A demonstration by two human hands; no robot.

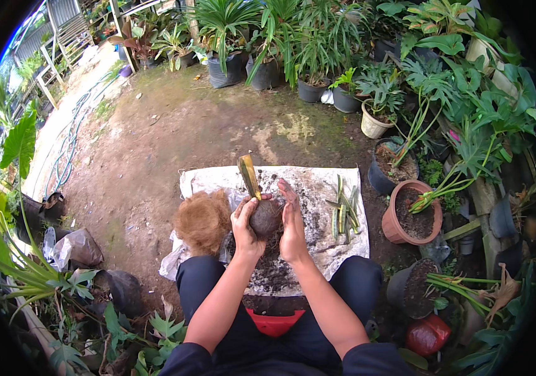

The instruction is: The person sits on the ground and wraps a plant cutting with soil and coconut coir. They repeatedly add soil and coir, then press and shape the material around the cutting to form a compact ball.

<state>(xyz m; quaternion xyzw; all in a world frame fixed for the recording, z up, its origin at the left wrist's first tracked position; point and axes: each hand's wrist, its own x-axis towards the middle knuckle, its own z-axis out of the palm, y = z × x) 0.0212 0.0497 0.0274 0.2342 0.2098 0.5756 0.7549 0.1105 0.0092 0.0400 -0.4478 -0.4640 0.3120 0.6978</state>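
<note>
Between my hands is a dark ball of soil (pixel 266 220), with a yellow-green cut leaf piece (pixel 248 175) standing up from its top. My left hand (pixel 246 225) grips the ball from the left, its thumb near the foot of the leaf. Fingers extended and together, my right hand (pixel 292 225) lies flat along the ball's right side. A white sack cloth (pixel 315 188) strewn with dark soil is spread beneath. On its left sits a wad of brown coconut fibre (pixel 202 221); several cut strips of striped leaf (pixel 344 211) lie on its right.
A red container (pixel 275 322) with soil stands between my knees. Along the right are a terracotta-coloured pot (pixel 413 211), a black pot (pixel 392 164) and a white pot (pixel 375 121). More potted plants (pixel 224 68) line the back. A hose (pixel 68 141) runs along the ground at left.
</note>
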